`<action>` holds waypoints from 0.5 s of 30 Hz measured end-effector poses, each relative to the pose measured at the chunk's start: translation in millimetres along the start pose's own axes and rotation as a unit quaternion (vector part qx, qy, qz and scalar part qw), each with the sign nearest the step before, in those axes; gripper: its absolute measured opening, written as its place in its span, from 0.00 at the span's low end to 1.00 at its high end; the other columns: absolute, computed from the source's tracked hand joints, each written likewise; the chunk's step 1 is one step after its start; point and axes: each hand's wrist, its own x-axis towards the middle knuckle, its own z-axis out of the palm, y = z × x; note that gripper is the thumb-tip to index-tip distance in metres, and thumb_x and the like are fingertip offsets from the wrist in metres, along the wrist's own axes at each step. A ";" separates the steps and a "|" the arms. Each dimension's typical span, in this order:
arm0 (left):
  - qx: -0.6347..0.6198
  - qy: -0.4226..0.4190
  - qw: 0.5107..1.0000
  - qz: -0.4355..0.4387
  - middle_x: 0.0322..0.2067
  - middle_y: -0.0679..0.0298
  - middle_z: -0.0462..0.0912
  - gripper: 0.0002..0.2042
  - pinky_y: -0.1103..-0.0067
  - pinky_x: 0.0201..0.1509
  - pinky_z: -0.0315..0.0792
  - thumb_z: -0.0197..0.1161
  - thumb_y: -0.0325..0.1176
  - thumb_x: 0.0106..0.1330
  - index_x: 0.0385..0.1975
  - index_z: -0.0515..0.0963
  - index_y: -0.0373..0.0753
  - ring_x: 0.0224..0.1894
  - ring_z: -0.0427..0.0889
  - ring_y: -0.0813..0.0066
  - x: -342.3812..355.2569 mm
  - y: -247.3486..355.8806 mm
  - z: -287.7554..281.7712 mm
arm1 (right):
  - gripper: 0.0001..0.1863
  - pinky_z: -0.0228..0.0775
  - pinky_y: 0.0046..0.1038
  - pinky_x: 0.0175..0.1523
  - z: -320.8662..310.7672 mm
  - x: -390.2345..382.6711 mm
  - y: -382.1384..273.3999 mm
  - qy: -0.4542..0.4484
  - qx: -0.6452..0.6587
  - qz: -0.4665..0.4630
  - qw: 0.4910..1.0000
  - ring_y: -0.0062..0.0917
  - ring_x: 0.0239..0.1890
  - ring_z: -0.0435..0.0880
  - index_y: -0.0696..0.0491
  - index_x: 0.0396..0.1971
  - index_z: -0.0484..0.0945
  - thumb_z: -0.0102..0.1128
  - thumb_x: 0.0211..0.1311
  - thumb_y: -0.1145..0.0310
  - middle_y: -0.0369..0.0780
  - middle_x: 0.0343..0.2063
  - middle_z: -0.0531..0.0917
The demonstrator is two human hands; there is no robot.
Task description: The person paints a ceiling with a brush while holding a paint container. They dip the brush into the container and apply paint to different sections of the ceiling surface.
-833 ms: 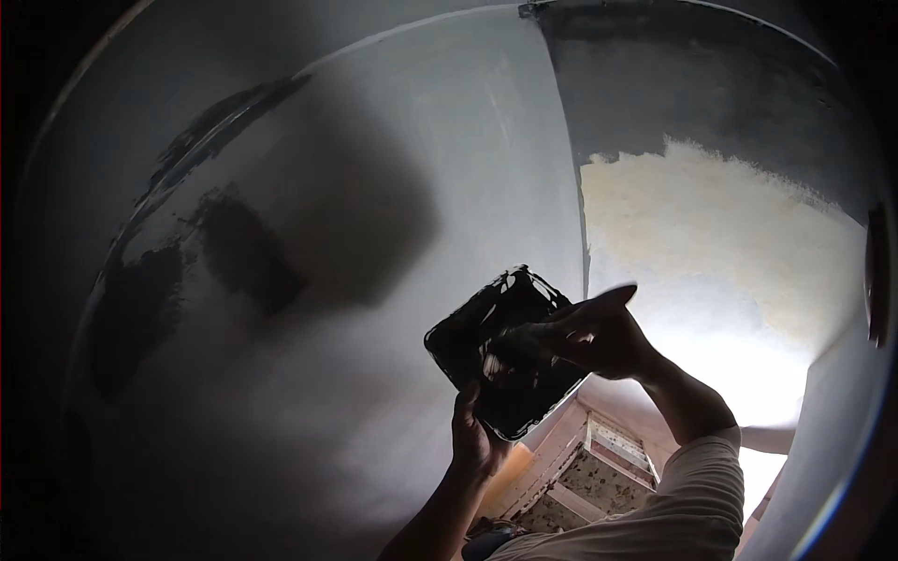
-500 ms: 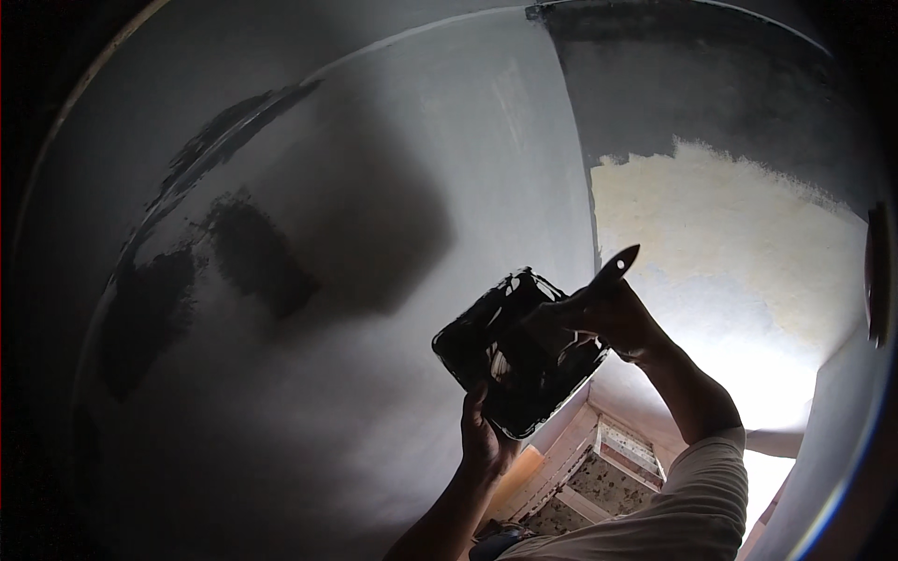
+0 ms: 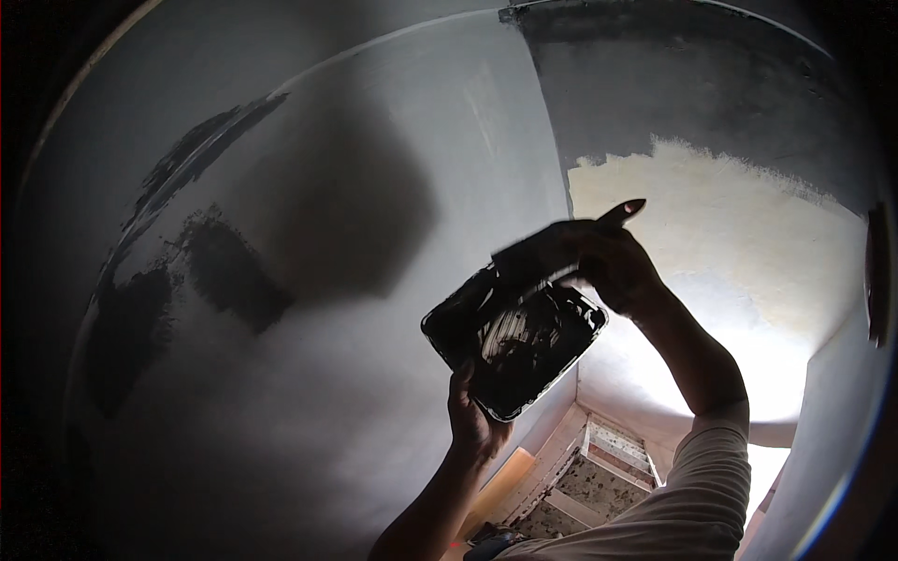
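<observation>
My left hand [image 3: 475, 425] grips a rectangular paint tray [image 3: 510, 409] by its near left edge, thumb over the rim. Dark paint coats the tray inside and streaks over a paler patch in its middle. Closed round a wide flat paintbrush [image 3: 524, 256], my right hand [image 3: 617, 269] is over the tray's far edge. The brush's dark bristle end points left, and its handle sticks out up and right past my hand. Whether the bristles touch the rim I cannot tell.
On the left a pale grey wall [image 3: 468, 122] carries dark paint patches [image 3: 232, 266] and a large shadow. Past the corner, another wall [image 3: 692, 201] is dark grey above and cream below. A ladder-like frame [image 3: 575, 505] stands low, over a speckled surface.
My right hand has lifted the brush up from inside the tray to its far edge, uncovering the tray's streaked middle. The tray has shifted slightly up and left in view.
</observation>
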 end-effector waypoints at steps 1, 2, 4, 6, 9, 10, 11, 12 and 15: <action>0.006 0.029 1.000 -0.003 0.63 0.53 0.74 0.31 0.61 0.71 0.70 0.59 0.48 0.71 0.68 0.65 0.36 0.65 0.75 0.58 0.1 0.5 0.6 | 0.15 0.84 0.32 0.51 -1.8 5.3 -2.5 -0.048 -0.356 -0.224 0.906 0.29 0.47 0.87 0.57 0.53 0.80 0.65 0.67 0.74 0.41 0.41 0.87; 0.008 0.030 1.000 0.000 0.64 0.53 0.74 0.31 0.61 0.72 0.69 0.59 0.49 0.71 0.68 0.65 0.36 0.66 0.74 0.57 0.2 0.5 0.2 | 0.17 0.83 0.32 0.52 -5.2 15.5 -8.0 -0.014 -0.434 -0.264 0.861 0.28 0.49 0.87 0.55 0.54 0.80 0.66 0.65 0.74 0.40 0.41 0.87; 0.014 0.034 0.999 0.004 0.64 0.53 0.74 0.32 0.60 0.72 0.69 0.59 0.49 0.71 0.69 0.65 0.36 0.66 0.74 0.57 0.0 1.8 1.3 | 0.19 0.80 0.32 0.54 -13.0 47.8 -25.9 0.021 -0.501 -0.353 0.790 0.26 0.48 0.86 0.53 0.54 0.80 0.70 0.63 0.73 0.39 0.41 0.87; 0.027 0.032 0.999 0.004 0.65 0.53 0.73 0.32 0.59 0.73 0.67 0.59 0.49 0.70 0.69 0.64 0.37 0.67 0.74 0.57 -0.7 4.0 2.7 | 0.17 0.80 0.31 0.54 -23.3 94.6 -52.3 0.036 -0.509 -0.408 0.757 0.24 0.46 0.86 0.54 0.51 0.81 0.71 0.63 0.70 0.39 0.41 0.87; 0.027 0.041 0.999 -0.009 0.65 0.53 0.73 0.32 0.59 0.73 0.67 0.59 0.49 0.70 0.69 0.65 0.37 0.66 0.74 0.56 -1.7 7.8 5.0 | 0.12 0.81 0.31 0.49 -40.2 193.8 -97.2 0.052 -0.014 -0.244 0.968 0.23 0.44 0.87 0.57 0.45 0.82 0.69 0.65 0.70 0.39 0.39 0.87; 0.030 0.062 0.998 -0.013 0.65 0.53 0.73 0.32 0.59 0.73 0.67 0.59 0.49 0.70 0.69 0.65 0.37 0.66 0.74 0.56 -2.2 9.1 5.5 | 0.11 0.81 0.32 0.47 -44.6 226.7 -103.2 0.125 -0.034 -0.287 0.949 0.24 0.42 0.87 0.57 0.44 0.82 0.68 0.65 0.68 0.38 0.37 0.87; 0.037 0.080 0.996 -0.021 0.65 0.55 0.74 0.31 0.59 0.71 0.68 0.58 0.49 0.70 0.69 0.66 0.39 0.66 0.74 0.56 -2.6 10.4 5.6 | 0.12 0.82 0.32 0.45 -47.9 257.0 -103.5 0.149 -0.057 -0.342 0.926 0.24 0.40 0.88 0.57 0.43 0.83 0.68 0.65 0.67 0.38 0.36 0.88; 0.045 0.085 0.995 -0.028 0.64 0.57 0.75 0.30 0.59 0.70 0.68 0.57 0.50 0.69 0.68 0.68 0.41 0.65 0.75 0.57 -3.6 11.8 5.8 | 0.12 0.82 0.33 0.43 -48.9 283.8 -101.0 0.224 -0.136 -0.390 0.883 0.27 0.38 0.88 0.57 0.42 0.84 0.70 0.64 0.65 0.39 0.36 0.88; 0.054 0.112 0.992 -0.031 0.64 0.57 0.76 0.30 0.60 0.69 0.69 0.57 0.51 0.69 0.68 0.68 0.41 0.64 0.75 0.57 -6.8 15.6 3.9 | 0.08 0.81 0.31 0.42 -45.3 321.9 -80.1 0.370 -0.421 -0.493 0.666 0.34 0.39 0.91 0.54 0.36 0.87 0.70 0.59 0.67 0.43 0.35 0.90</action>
